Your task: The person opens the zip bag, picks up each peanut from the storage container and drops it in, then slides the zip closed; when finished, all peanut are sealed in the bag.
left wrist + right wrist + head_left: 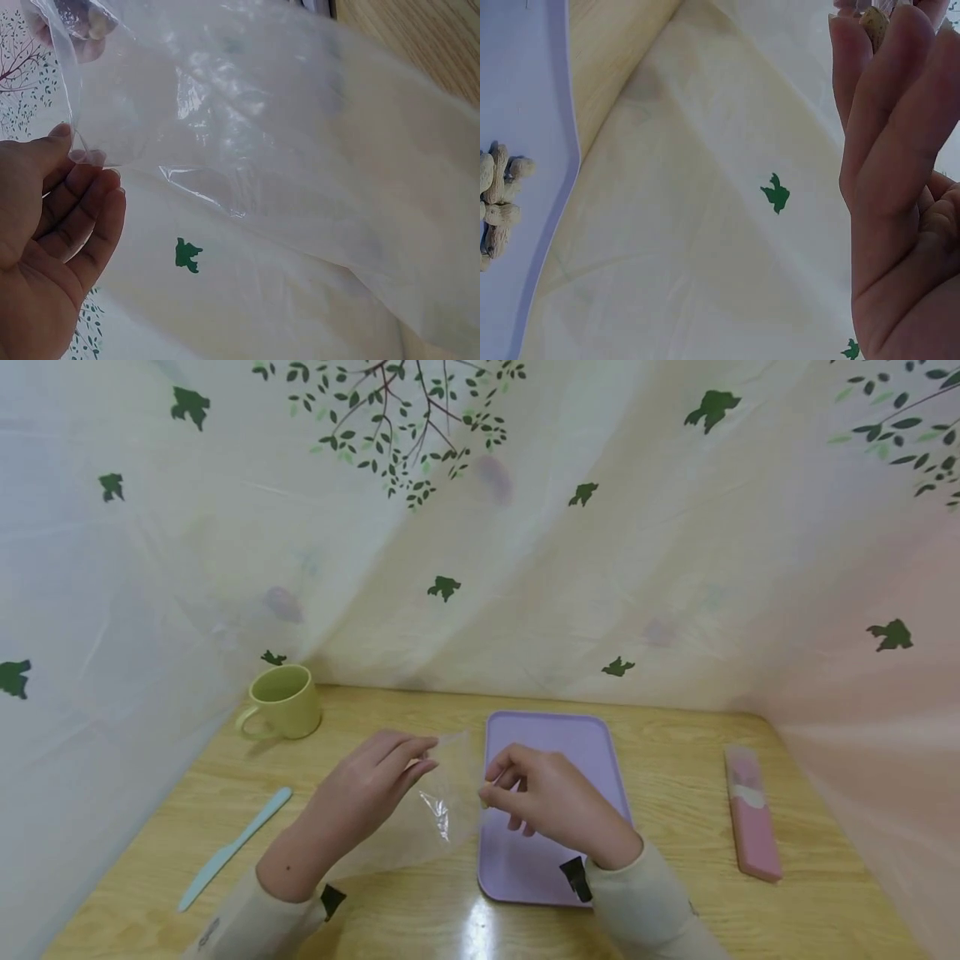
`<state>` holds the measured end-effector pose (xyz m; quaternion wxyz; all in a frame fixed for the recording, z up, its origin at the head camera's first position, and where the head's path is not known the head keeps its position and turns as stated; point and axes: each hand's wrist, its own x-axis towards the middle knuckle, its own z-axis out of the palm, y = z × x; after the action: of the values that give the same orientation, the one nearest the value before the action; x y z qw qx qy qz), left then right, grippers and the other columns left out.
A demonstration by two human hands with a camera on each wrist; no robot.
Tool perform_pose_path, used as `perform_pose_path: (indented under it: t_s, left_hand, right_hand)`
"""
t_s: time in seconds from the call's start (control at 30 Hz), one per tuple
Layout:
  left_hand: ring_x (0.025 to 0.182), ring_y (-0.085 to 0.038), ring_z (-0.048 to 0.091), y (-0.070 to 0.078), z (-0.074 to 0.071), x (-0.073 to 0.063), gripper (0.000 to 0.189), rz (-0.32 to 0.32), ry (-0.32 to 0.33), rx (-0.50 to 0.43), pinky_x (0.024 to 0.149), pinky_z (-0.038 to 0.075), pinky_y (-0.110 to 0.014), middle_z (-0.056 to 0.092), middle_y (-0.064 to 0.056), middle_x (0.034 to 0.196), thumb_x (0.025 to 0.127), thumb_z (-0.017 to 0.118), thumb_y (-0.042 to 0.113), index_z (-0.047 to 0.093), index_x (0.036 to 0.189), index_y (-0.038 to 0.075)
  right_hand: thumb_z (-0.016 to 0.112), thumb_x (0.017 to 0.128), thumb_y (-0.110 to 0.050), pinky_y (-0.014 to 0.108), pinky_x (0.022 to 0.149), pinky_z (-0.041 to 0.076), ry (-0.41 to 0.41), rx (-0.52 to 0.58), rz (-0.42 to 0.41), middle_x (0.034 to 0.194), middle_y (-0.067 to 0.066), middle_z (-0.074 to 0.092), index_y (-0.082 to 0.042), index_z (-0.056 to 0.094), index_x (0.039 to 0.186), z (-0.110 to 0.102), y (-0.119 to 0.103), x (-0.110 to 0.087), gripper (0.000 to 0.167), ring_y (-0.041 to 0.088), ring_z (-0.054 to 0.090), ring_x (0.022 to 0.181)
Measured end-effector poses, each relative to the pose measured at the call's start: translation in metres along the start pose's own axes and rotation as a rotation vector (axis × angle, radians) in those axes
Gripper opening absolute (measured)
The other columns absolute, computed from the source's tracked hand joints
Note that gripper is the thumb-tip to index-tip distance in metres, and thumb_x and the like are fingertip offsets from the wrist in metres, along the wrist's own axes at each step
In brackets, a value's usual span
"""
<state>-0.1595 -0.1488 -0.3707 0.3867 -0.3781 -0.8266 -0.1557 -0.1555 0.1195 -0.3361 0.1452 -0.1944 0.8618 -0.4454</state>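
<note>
My left hand pinches the rim of a clear plastic bag between thumb and fingertips. The bag hangs spread out in the left wrist view, its mouth near my fingers. Between the thumb and fingers of my right hand is a peanut in its shell, held up at the bag's mouth. Below that hand lies a lilac tray. Several more peanuts sit in a small heap on it, hidden behind the right hand in the head view.
A green mug stands at the back left. A pale blue plastic knife lies at the left of the wooden table. A pink case with a clear end lies to the right. A printed curtain closes off the back and sides.
</note>
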Motion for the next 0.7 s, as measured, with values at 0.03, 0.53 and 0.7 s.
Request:
perform_pose_path:
  t_s: [0.03,0.53,0.7]
  left_hand:
    - [0.091,-0.018,0.073,0.0,0.0,0.0,0.034,0.002,0.001,-0.003,0.079,0.065,-0.03,0.075,-0.005,0.101,0.112,0.058,0.031,0.075,0.119,0.003]
    - [0.091,-0.018,0.073,0.0,0.001,0.001,0.037,0.01,-0.003,0.005,0.079,0.066,-0.029,0.075,-0.005,0.101,0.114,0.053,0.032,0.076,0.119,0.003]
    - [0.091,-0.018,0.073,0.001,0.0,0.001,0.039,0.009,-0.001,0.008,0.08,0.066,-0.03,0.075,-0.005,0.1,0.115,0.051,0.033,0.076,0.118,0.003]
  right_hand:
    - [0.075,0.101,-0.029,0.041,0.057,0.064,-0.001,-0.005,0.002,0.091,-0.003,0.078,-0.015,0.07,0.107,0.0,0.0,0.0,0.016,0.019,0.071,0.063]
    - [0.07,0.105,-0.039,0.034,0.056,0.063,0.029,-0.048,-0.008,0.088,-0.005,0.076,-0.016,0.07,0.106,-0.004,-0.001,-0.001,0.024,0.016,0.071,0.062]
    - [0.066,0.107,-0.044,0.034,0.059,0.064,0.068,-0.007,0.04,0.091,0.0,0.077,-0.015,0.07,0.11,-0.016,0.006,0.001,0.03,0.02,0.072,0.066]
